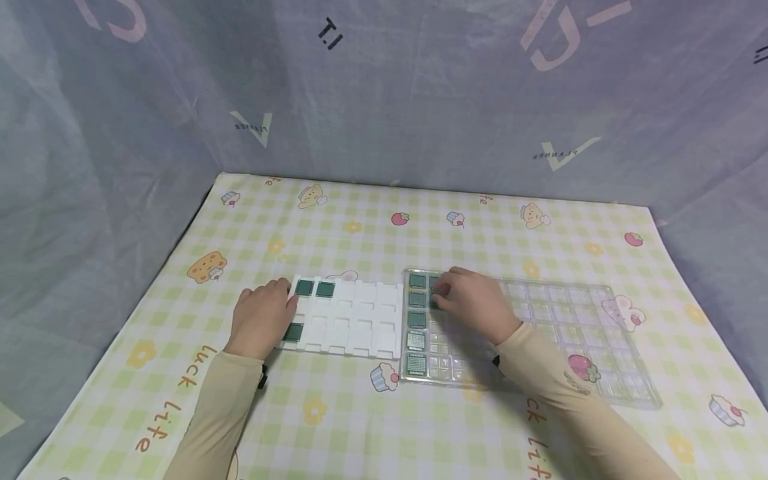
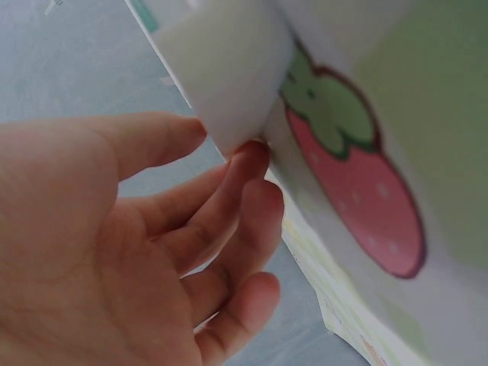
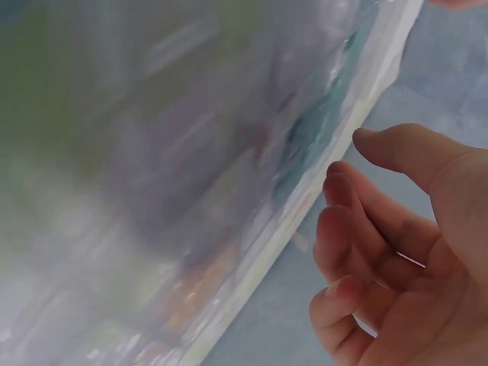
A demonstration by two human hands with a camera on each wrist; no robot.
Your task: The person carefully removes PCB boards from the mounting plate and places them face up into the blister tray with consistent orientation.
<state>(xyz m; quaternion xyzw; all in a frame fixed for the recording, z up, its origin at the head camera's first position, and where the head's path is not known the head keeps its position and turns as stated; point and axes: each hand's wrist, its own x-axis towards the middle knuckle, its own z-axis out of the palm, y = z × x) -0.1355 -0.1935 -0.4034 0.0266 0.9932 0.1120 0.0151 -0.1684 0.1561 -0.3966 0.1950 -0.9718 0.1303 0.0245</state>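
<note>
Tray, white, rectangular, moulded with two rows of shallow compartments (image 1: 360,327): lies flat at left on a green-and-white checked tablecloth with cartoon prints (image 1: 360,440); contains two square green chips at the left of its back row (image 1: 304,287) and one square green chip at the left of its front row (image 1: 293,332). Left hand (image 1: 262,319): at that tray's left end, thumb and fingertips pinching its edge. Tray, clear plastic, rectangular, with a grid of compartments (image 1: 573,313): just right of the white one; leftmost column filled by five square green chips (image 1: 417,319), the front two showing pale gridded faces. Right hand (image 1: 478,303): above the clear tray's second column, fingers loosely bent, thumb and fingertips apart, nothing visible between; green chips, partly hidden (image 1: 433,283), lie beside its fingertips in the back compartments. Sleeves, beige (image 1: 222,400): on both forearms. Backdrop: grey-blue printed fabric (image 1: 390,87).
</note>
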